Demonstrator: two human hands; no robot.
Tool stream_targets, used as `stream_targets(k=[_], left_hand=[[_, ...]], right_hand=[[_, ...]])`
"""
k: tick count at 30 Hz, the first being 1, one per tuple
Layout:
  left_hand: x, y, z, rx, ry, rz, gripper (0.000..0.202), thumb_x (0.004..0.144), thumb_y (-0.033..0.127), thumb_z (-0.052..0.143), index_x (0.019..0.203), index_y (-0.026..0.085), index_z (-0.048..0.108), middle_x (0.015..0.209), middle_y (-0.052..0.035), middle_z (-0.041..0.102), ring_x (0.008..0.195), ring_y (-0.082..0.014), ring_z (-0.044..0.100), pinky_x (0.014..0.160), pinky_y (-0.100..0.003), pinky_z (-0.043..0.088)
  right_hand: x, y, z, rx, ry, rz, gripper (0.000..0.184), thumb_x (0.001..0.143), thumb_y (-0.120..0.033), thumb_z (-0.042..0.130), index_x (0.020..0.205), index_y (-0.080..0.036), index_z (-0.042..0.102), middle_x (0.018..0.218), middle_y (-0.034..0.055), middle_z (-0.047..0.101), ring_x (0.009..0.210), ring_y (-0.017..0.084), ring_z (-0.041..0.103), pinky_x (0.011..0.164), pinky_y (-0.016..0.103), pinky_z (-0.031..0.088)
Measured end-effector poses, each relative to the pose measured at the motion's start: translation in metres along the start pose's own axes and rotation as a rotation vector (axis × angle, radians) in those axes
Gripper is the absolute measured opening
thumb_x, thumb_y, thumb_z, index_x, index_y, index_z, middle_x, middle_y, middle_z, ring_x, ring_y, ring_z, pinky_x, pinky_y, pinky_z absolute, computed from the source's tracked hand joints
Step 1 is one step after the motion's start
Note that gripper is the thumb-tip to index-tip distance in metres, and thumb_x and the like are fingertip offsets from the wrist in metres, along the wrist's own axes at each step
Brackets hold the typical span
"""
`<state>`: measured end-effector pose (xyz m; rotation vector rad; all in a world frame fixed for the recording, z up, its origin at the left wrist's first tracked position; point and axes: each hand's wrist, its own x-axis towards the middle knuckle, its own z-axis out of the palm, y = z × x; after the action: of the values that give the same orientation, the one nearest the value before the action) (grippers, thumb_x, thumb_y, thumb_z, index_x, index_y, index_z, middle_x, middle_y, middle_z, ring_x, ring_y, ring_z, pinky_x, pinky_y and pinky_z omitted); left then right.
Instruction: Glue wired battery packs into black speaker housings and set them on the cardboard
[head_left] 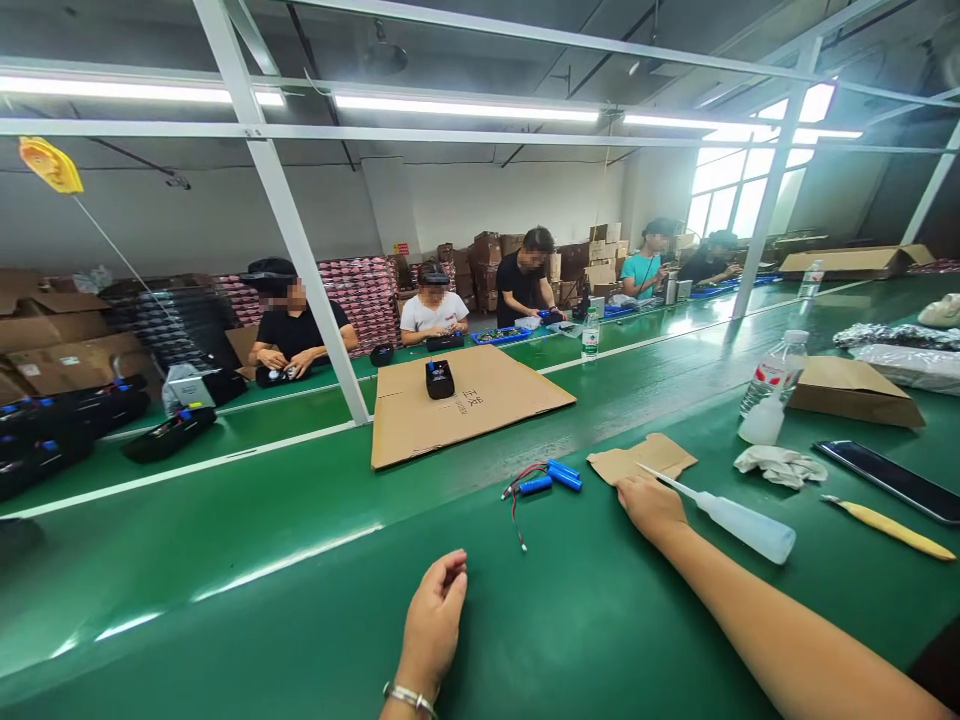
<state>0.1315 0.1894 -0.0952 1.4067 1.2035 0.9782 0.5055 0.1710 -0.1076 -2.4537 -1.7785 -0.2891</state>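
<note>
On the green work surface (300,620), listed from left to right:

- Black devices (169,433) with blue parts, lying in a row at the far left edge, well apart from both hands.
- Flat cardboard sheet (465,405), laid across the centre of the belt; a small black unit (439,379) stands on it.
- Left hand (435,615), resting low on the surface, fingers loosely curled inward, thumb against the fingertips; whether anything small is pinched cannot be told. A metal bracelet (409,697) circles the wrist.
- Blue battery cells (551,478) with red and black wires (515,505), lying loose between the two hands, touched by neither.
- Torn cardboard scrap (641,457), just beyond the right hand.
- Right hand (651,505), palm down, closed around the neck of a white squeeze bottle (739,523); the bottle's thin nozzle points away to the left over the scrap, its body lying along the forearm side.
- Crumpled white cloth (780,465), near the bottle.
- Clear water bottle (772,380), upright, beside a shallow cardboard box (855,392).
- Dark phone (892,480), flat, and a yellow tool (892,528) just below it.
- Seated co-workers (431,310), along the opposite side.
</note>
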Motion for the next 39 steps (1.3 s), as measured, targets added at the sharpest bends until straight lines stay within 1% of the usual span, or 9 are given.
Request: stream_targets(k=[7, 11, 16, 19, 22, 26, 31, 35, 39], left_hand=[[0.0, -0.001, 0.0, -0.008, 0.002, 0.007, 0.052, 0.064, 0.047, 0.063, 0.104, 0.014, 0.063, 0.11, -0.0103, 0.063, 0.104, -0.0236, 0.058, 0.099, -0.037, 0.042], [0.0, -0.002, -0.002, -0.02, -0.006, 0.001, 0.052, 0.065, 0.047, 0.062, 0.106, 0.014, 0.062, 0.111, -0.0102, 0.063, 0.106, -0.0232, 0.057, 0.1, -0.037, 0.041], [0.0, -0.005, -0.002, -0.052, -0.013, -0.007, 0.052, 0.065, 0.046, 0.063, 0.106, 0.014, 0.062, 0.111, -0.0102, 0.062, 0.105, -0.0223, 0.058, 0.1, -0.035, 0.041], [0.0, -0.006, -0.001, -0.031, -0.014, 0.012, 0.05, 0.066, 0.045, 0.061, 0.105, 0.014, 0.062, 0.112, -0.0105, 0.062, 0.105, -0.0226, 0.058, 0.1, -0.036, 0.041], [0.0, -0.006, 0.0, -0.016, -0.016, 0.031, 0.047, 0.067, 0.043, 0.061, 0.105, 0.014, 0.062, 0.111, -0.0107, 0.063, 0.104, -0.0231, 0.058, 0.1, -0.038, 0.041], [-0.002, -0.003, -0.001, -0.018, -0.005, 0.026, 0.046, 0.066, 0.042, 0.062, 0.103, 0.014, 0.063, 0.108, -0.0104, 0.064, 0.102, -0.0233, 0.059, 0.099, -0.038, 0.042], [-0.003, 0.001, -0.003, -0.072, 0.017, -0.016, 0.049, 0.064, 0.046, 0.065, 0.102, 0.015, 0.064, 0.102, -0.0085, 0.066, 0.102, -0.022, 0.059, 0.098, -0.035, 0.043], [-0.004, 0.003, -0.004, -0.09, 0.033, -0.021, 0.048, 0.064, 0.048, 0.065, 0.099, 0.015, 0.064, 0.099, -0.008, 0.067, 0.099, -0.0221, 0.061, 0.096, -0.035, 0.044], [-0.003, 0.002, -0.004, -0.088, 0.029, 0.005, 0.044, 0.065, 0.046, 0.063, 0.096, 0.015, 0.064, 0.096, -0.0077, 0.067, 0.095, -0.022, 0.061, 0.089, -0.034, 0.047]], right_hand=[[0.008, -0.017, 0.004, 0.029, 0.033, -0.088, 0.021, 0.094, -0.023, 0.044, 0.097, -0.011, 0.061, 0.095, 0.006, 0.057, 0.099, 0.016, 0.051, 0.09, 0.036, 0.042], [-0.001, -0.008, -0.003, 0.039, 0.118, -0.067, 0.029, 0.096, -0.028, 0.04, 0.118, -0.02, 0.057, 0.122, 0.0043, 0.05, 0.113, 0.015, 0.044, 0.099, 0.033, 0.035], [-0.03, 0.049, -0.015, -0.005, 0.177, 0.284, 0.04, 0.091, -0.034, 0.042, 0.126, -0.019, 0.053, 0.137, 0.0071, 0.035, 0.121, 0.028, 0.035, 0.098, 0.048, 0.032], [-0.047, 0.091, -0.017, 0.006, 0.027, 0.417, 0.048, 0.082, -0.036, 0.054, 0.125, -0.016, 0.055, 0.125, 0.0158, 0.047, 0.11, 0.035, 0.045, 0.086, 0.055, 0.037], [-0.058, 0.114, -0.015, 0.04, -0.112, 0.425, 0.047, 0.08, -0.03, 0.053, 0.127, -0.02, 0.054, 0.114, 0.0189, 0.053, 0.094, 0.032, 0.055, 0.071, 0.048, 0.042], [-0.057, 0.11, -0.012, 0.047, -0.138, 0.376, 0.045, 0.085, -0.037, 0.045, 0.128, -0.022, 0.052, 0.118, 0.0183, 0.05, 0.096, 0.031, 0.054, 0.071, 0.045, 0.042], [-0.048, 0.092, -0.004, 0.048, -0.141, 0.318, 0.049, 0.081, -0.042, 0.049, 0.126, -0.026, 0.051, 0.112, 0.0113, 0.054, 0.094, 0.028, 0.055, 0.072, 0.045, 0.046], [-0.047, 0.088, -0.002, 0.038, -0.115, 0.31, 0.052, 0.08, -0.046, 0.049, 0.124, -0.02, 0.053, 0.11, 0.0149, 0.055, 0.091, 0.03, 0.056, 0.071, 0.046, 0.046], [-0.055, 0.081, -0.014, 0.009, -0.029, 0.295, 0.055, 0.082, -0.05, 0.045, 0.125, -0.016, 0.052, 0.116, 0.0147, 0.053, 0.097, 0.032, 0.052, 0.075, 0.051, 0.044]])
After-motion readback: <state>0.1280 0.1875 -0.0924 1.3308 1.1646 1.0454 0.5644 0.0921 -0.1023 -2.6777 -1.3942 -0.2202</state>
